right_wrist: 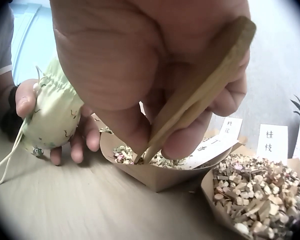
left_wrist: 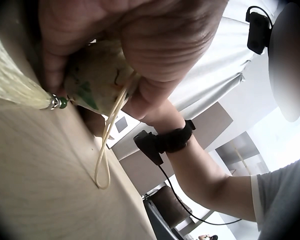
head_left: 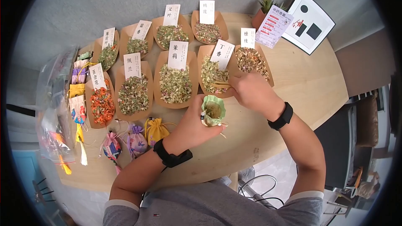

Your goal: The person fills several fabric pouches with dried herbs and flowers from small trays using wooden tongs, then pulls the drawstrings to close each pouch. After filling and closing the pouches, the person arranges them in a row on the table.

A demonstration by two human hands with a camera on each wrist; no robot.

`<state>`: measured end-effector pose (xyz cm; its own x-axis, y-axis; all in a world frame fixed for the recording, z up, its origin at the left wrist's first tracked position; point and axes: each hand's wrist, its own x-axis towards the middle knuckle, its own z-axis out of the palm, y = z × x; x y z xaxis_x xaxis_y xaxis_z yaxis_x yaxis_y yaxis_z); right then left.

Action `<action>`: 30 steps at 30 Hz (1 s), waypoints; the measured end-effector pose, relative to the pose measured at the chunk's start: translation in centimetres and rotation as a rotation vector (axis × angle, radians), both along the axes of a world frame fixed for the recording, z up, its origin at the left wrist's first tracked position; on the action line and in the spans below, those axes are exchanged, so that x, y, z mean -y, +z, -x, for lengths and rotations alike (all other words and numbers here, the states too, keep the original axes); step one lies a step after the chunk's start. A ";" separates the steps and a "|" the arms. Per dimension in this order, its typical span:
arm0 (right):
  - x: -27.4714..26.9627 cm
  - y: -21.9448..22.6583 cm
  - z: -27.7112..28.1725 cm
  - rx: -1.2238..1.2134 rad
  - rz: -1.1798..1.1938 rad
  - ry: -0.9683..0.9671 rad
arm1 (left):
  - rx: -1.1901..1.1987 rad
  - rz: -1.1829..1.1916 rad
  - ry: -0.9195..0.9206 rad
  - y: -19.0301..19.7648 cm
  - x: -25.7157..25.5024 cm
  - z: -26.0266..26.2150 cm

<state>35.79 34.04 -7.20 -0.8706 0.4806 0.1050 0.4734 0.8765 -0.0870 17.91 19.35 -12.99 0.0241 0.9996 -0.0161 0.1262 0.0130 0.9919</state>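
- Right hand pinches wooden tweezers, tips at a paper tray of dried flowers.
- Left hand curls around an open green pouch, between tray and table's front edge.

Looks like a craft or display corner in a furnished room; hard to tell whether home, shop or office. Set out in rows on a pale wooden table: boat-shaped brown paper trays of chopped dried flowers and herbs, labelled with white Chinese-lettered cards. Towards the near left corner, small drawstring cloth pouches. Along the far edge, rightward, a lilac printed sheet, a black-framed geometric picture and a green spiky potted plant. Beyond the right edge, a brown padded chair.
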 end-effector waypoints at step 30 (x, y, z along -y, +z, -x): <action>4.1 10.8 -1.4 -0.040 0.322 0.011 | 0.006 -0.089 0.006 -0.4 0.1 -0.1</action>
